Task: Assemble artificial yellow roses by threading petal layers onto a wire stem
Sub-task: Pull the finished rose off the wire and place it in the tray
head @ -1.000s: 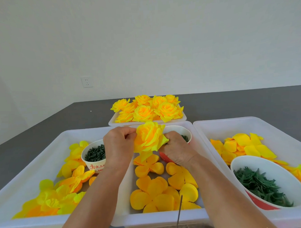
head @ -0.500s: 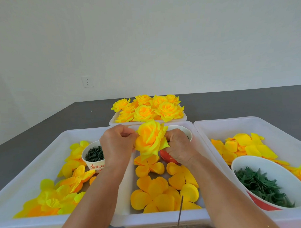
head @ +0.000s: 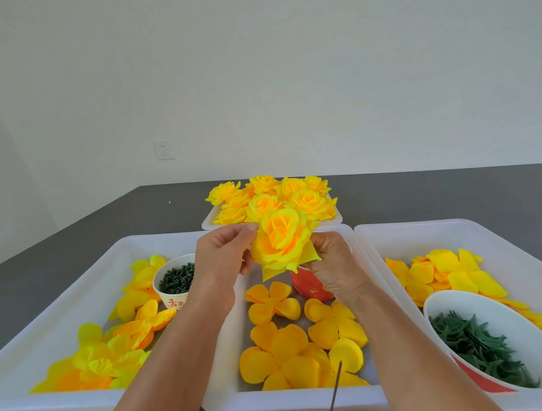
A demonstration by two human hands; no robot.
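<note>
Rose (head: pixel 281 242) lifted slightly, pinched by left hand (head: pixel 221 262), right hand (head: pixel 333 264) gripping beneath, red cup (head: pixel 309 288) behind.

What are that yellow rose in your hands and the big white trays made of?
The rose looks like thin dyed fabric or crepe-like paper: matte, softly creased petals with crisp cut edges; which one, I cannot tell. The trays look like moulded white plastic: smooth, slightly glossy walls with rounded rims.

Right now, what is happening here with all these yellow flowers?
A person is making artificial roses. Both hands hold one rose above the middle tray: the left hand pinches its petals, the right hand grips it from below. Loose petal layers lie in the trays. Finished roses fill the far tray.
</note>
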